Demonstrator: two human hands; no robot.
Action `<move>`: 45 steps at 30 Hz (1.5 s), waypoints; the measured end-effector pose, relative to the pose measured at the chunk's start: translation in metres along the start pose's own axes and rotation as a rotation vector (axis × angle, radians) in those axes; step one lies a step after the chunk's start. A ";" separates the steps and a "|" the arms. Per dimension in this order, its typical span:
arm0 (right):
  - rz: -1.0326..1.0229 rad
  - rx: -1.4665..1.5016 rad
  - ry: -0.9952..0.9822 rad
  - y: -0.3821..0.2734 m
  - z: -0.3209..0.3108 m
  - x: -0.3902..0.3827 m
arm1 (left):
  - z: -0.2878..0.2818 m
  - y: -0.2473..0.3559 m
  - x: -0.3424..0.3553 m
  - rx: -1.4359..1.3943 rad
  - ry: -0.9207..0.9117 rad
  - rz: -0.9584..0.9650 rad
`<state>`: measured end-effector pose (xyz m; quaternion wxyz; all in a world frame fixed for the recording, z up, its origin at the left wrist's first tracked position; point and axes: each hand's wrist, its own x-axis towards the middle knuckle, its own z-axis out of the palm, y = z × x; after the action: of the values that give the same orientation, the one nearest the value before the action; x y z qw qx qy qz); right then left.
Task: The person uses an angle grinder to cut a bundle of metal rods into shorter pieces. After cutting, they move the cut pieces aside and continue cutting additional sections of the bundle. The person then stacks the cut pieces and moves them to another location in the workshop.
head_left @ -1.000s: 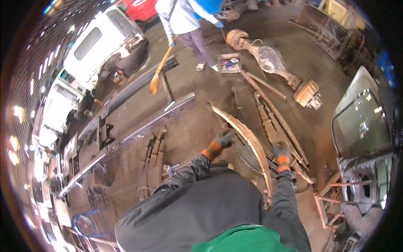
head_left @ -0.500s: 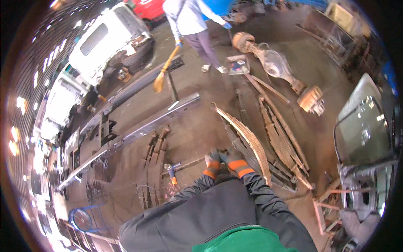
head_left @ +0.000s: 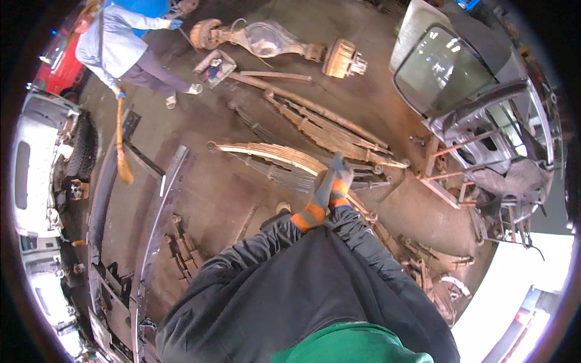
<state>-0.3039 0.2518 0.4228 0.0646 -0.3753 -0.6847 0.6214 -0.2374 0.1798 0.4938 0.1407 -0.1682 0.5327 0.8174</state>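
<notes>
My left hand and my right hand, both in grey gloves with orange cuffs, are close together in front of my chest and overlap in the view. Their fingers are blurred and partly hide one another, so I cannot make out whether they grip anything. Beyond them on the floor lies a pale, rusty leaf spring, curved and made of stacked strips. My hands cover part of its right half from view; touching cannot be told. A greyer leaf spring lies alongside it.
Another leaf spring and a long bar lie farther off, near an axle housing. A person holds a broom at the far left. Frame rails lie left; a vehicle door stands right.
My view has swung to the right, so the springs and axle appear farther left. My hands have come up from lower down and closer together, over the pale leaf spring in the view.
</notes>
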 end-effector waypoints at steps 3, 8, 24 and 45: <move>-0.444 -0.958 0.068 0.046 -0.026 0.050 | 0.000 -0.012 0.003 -0.009 -0.268 -0.068; -0.312 -1.178 0.236 0.097 -0.121 0.060 | -0.008 -0.043 -0.014 0.023 -0.612 -0.182; -0.861 -1.103 -0.418 -0.113 0.028 0.313 | -0.172 0.062 0.000 -0.146 -0.209 0.305; -0.361 -0.770 -0.908 0.066 -0.042 0.003 | -0.016 -0.257 -0.036 0.782 0.471 0.378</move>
<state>-0.2541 0.2834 0.3719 -0.2690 0.0517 -0.8715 0.4068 -0.0976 0.2639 0.2919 -0.0817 -0.1837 0.8381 0.5072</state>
